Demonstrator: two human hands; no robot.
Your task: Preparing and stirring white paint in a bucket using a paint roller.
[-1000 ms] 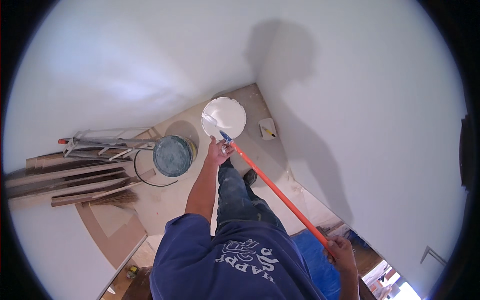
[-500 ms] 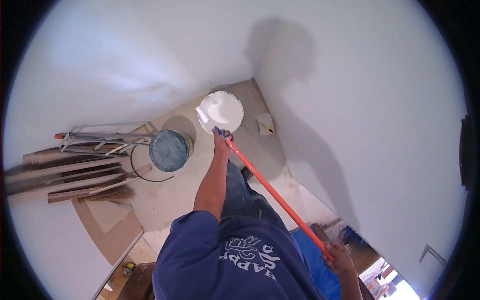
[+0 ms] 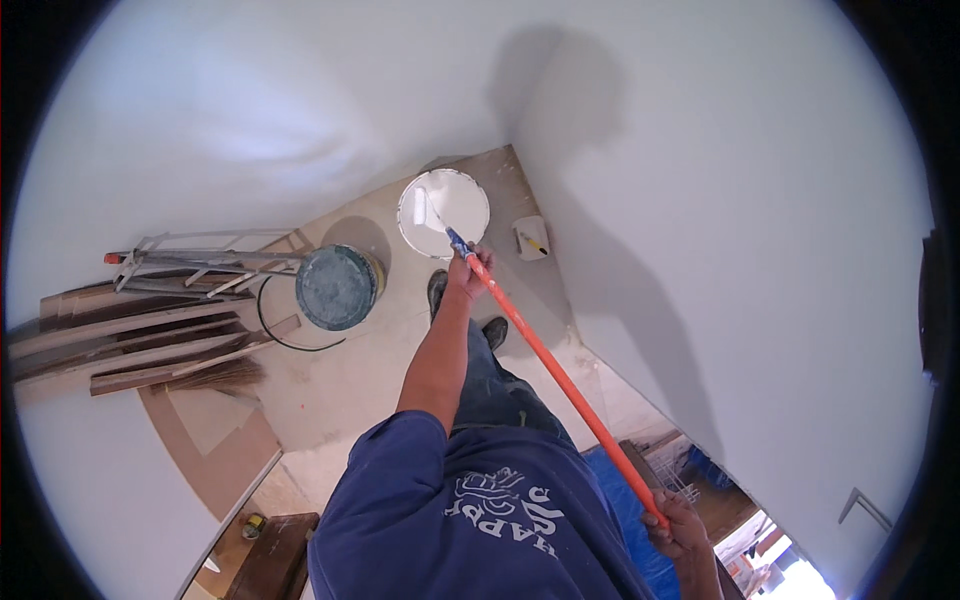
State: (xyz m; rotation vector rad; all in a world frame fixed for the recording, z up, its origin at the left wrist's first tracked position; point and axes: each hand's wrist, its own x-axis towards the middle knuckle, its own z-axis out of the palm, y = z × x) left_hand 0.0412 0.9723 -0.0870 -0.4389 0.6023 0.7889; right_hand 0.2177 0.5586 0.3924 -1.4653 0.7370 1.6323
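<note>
A paint roller with a white sleeve (image 3: 420,207) and a blue handle (image 3: 458,240) sits on a long orange pole (image 3: 560,378). Its sleeve is over the left part of a round bucket of white paint (image 3: 462,200); whether it touches the paint I cannot tell. My left hand (image 3: 472,270) is closed round the pole's far end, just below the blue handle. Lower right, my right hand (image 3: 680,524) grips the pole's near end. The pole slants across in front of my body.
A second bucket with a grey-blue top (image 3: 337,287) stands left of the paint. Further left lie wooden boards (image 3: 130,340) and a folded ladder (image 3: 200,265). A white tray with a yellow-handled tool (image 3: 530,238) rests by the right wall (image 3: 780,250). Blue sheeting (image 3: 625,490) lies lower right.
The roller sleeve has shifted right and up, from the bucket's left rim to further over the paint. My left hand has moved right with the pole; the right hand stays nearly in place.
</note>
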